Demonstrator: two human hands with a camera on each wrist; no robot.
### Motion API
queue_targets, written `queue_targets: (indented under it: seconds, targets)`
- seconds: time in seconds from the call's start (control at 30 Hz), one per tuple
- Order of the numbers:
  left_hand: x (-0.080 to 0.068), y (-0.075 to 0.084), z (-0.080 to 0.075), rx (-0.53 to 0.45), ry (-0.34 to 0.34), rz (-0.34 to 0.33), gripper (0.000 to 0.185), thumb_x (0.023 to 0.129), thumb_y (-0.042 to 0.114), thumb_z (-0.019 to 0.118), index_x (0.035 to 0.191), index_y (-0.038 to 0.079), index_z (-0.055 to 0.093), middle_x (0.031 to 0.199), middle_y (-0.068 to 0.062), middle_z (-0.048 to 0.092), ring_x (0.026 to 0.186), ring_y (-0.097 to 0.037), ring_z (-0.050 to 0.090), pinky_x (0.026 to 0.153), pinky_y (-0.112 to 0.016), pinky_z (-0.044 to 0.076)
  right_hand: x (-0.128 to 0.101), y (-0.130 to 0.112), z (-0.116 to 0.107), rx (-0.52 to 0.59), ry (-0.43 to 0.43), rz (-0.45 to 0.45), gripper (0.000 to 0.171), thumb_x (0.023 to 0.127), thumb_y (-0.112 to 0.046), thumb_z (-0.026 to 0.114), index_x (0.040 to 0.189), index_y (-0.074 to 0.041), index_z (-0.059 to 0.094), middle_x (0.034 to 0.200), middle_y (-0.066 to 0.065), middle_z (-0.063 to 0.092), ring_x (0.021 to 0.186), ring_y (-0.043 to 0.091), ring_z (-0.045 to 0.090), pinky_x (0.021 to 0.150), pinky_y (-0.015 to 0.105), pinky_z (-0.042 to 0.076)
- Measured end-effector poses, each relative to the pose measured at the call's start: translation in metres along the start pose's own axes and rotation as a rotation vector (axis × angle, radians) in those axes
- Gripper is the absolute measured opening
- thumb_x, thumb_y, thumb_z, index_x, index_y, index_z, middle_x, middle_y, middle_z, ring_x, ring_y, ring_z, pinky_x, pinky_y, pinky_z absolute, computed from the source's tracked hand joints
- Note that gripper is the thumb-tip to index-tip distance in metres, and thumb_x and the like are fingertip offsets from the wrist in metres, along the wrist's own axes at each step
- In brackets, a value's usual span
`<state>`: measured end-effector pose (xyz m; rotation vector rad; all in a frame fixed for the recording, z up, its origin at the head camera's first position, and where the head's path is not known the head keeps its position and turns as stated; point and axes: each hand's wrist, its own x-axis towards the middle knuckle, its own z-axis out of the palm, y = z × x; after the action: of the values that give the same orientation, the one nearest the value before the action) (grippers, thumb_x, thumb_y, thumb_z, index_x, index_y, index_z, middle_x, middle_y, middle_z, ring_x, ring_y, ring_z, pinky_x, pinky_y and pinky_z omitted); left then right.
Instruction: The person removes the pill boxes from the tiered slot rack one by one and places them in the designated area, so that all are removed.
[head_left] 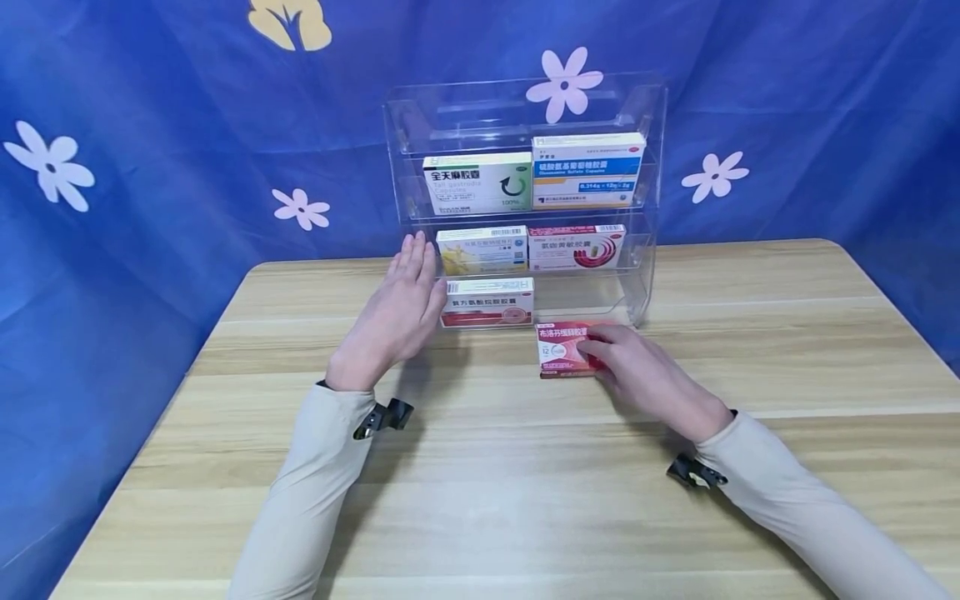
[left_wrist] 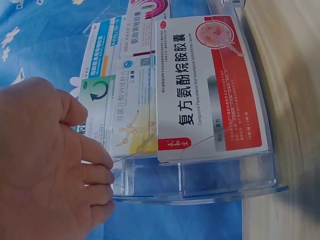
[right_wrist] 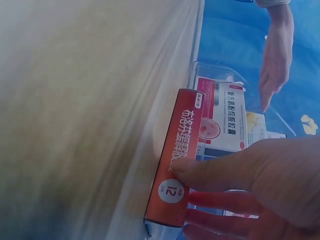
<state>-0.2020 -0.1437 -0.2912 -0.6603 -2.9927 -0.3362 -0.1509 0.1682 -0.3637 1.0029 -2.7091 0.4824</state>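
My right hand (head_left: pixel 651 373) grips a red medicine box (head_left: pixel 558 348) between thumb and fingers, at the front of the clear acrylic rack's (head_left: pixel 465 112) bottom tier, on the right. In the right wrist view the thumb (right_wrist: pixel 210 172) presses on the box's printed face. Beside the rack's left side is my left hand (head_left: pixel 396 307), its fingers extended and holding nothing. Closest to it, a white-and-red capsule box (head_left: pixel 487 304) stands at the left of the bottom tier. In the left wrist view the left fingertips overlap the rack's side edge.
On the middle tier stand a white-and-yellow box (head_left: pixel 480 252) and a white-and-red box (head_left: pixel 576 248). The top boxes are a green-and-white one (head_left: pixel 476 183) and a blue-and-white one (head_left: pixel 588 171). A blue curtain (head_left: pixel 150 167) hangs behind the wooden table (head_left: pixel 480 500).
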Motion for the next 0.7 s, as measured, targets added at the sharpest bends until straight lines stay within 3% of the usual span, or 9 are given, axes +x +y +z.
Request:
queue_targets:
  seconds: [0.7]
  targets:
    - [-0.0019, -0.0011, -0.0012, -0.018, -0.002, -0.001, 0.06, 0.105, 0.03, 0.021, 0.15, -0.008, 0.012, 0.159, -0.021, -0.002, 0.146, -0.03, -0.007, 0.12, -0.04, 0.0, 0.0019, -0.0018, 0.0006, -0.08, -0.019, 0.006, 0.034, 0.079, -0.003, 0.077, 0.111, 0.001, 0.07, 0.109, 0.019, 0.065, 0.104, 0.034, 0.062, 0.089, 0.049, 0.053]
